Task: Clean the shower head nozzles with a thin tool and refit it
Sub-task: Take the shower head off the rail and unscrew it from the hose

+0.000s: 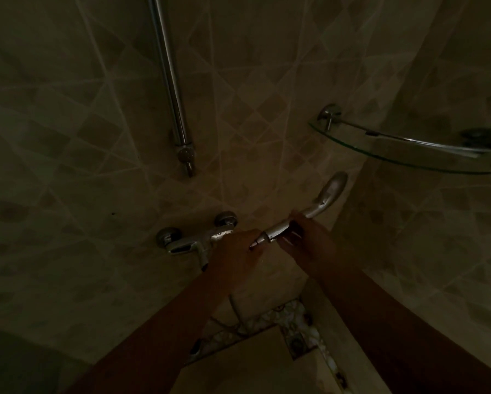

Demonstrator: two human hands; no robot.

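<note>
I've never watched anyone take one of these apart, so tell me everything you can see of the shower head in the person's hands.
The shower head is a handheld one of shiny, chrome-looking metal, dim in this low light. Its rounded head points up and right toward the wall corner, below the glass shelf; the spray face is hidden. The curved handle runs down-left to a tapered connector end. The right hand wraps the handle, and the left hand holds the connector tip. It is off the wall rail, beside the mixer tap.

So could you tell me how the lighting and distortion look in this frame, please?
Head view: very dim, both hands nearly silhouetted; faint glints on the shower head, mixer and rail; wide-angle bending of tile lines and shelf; fine detail soft.
</note>
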